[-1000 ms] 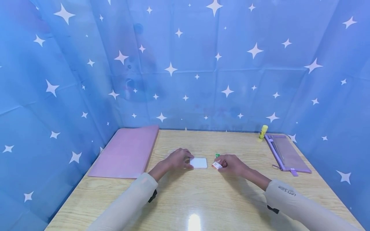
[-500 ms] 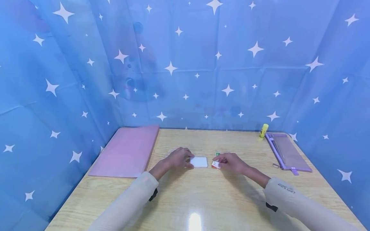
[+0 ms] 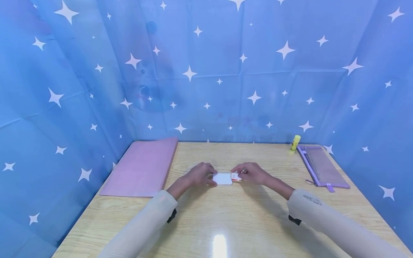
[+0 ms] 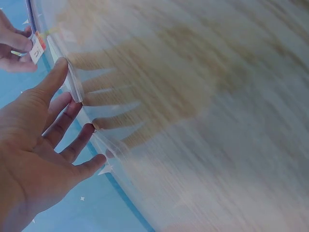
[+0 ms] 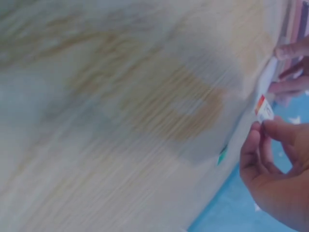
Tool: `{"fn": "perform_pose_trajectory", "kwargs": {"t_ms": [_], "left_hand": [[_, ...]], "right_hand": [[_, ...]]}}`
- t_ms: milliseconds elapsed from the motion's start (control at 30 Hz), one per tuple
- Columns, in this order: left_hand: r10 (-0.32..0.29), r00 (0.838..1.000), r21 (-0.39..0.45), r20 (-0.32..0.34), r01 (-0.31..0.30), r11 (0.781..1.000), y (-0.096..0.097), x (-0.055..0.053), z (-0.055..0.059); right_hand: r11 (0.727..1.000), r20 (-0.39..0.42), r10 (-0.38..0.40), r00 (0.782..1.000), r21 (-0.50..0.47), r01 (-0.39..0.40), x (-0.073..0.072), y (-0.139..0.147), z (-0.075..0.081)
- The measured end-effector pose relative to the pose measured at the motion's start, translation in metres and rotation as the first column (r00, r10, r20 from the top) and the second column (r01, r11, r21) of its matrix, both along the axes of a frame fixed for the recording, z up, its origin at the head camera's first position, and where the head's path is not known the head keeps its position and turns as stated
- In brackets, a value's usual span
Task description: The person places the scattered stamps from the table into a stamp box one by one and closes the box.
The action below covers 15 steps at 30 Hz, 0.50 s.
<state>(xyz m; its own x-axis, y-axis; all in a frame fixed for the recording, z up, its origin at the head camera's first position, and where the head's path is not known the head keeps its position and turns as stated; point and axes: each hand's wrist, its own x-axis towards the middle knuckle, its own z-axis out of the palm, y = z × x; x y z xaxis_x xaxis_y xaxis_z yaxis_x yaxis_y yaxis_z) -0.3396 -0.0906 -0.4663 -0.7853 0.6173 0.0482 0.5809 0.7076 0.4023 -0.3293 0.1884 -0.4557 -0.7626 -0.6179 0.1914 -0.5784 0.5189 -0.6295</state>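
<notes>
In the head view, my left hand (image 3: pixel 200 174) holds the left end of a small white rectangular piece (image 3: pixel 222 178), thumb at its near edge and fingers at the far one. The left wrist view shows it edge-on as a thin flat slab (image 4: pixel 72 79), with clear film (image 4: pixel 116 145) beside the fingertips. My right hand (image 3: pixel 253 173) pinches a small white piece with a red band and a dark mark (image 3: pixel 236 176) between thumb and fingers. This piece is at the white rectangle's right end; whether they touch, I cannot tell. A little green piece (image 5: pixel 222 154) lies near the right hand.
A pink folder (image 3: pixel 142 166) lies at the table's left. Far right are an upright yellow glue stick (image 3: pixel 295 142) and a purple zip pouch (image 3: pixel 324 165). A blue star-patterned curtain (image 3: pixel 206 71) stands behind the wooden table (image 3: pixel 193 222).
My right hand has moved left, bringing the red-banded piece up to the white rectangle's right end. That piece has turned straighter in the fingers. My left hand has stayed put.
</notes>
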Motion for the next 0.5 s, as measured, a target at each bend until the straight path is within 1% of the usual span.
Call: {"fn": "perform_pose_trajectory", "kwargs": {"t_ms": [133,367,500], "left_hand": [[-0.006,1.000,-0.004,-0.006,0.006,1.000,-0.001,-0.002,0.000],[-0.011,1.000,-0.022,-0.022,0.010,1.000,-0.001,-0.005,-0.002],[-0.009,1.000,-0.030,-0.025,0.008,1.000,0.000,-0.005,-0.002]], "right_hand": [[1.000,-0.005,0.023,1.000,-0.002,-0.023,-0.004,-0.009,0.003],[0.999,0.048,0.044,0.998,-0.012,-0.043,-0.009,-0.023,0.001],[0.999,0.036,0.048,0.998,-0.009,-0.048,-0.011,-0.031,0.000]]}}
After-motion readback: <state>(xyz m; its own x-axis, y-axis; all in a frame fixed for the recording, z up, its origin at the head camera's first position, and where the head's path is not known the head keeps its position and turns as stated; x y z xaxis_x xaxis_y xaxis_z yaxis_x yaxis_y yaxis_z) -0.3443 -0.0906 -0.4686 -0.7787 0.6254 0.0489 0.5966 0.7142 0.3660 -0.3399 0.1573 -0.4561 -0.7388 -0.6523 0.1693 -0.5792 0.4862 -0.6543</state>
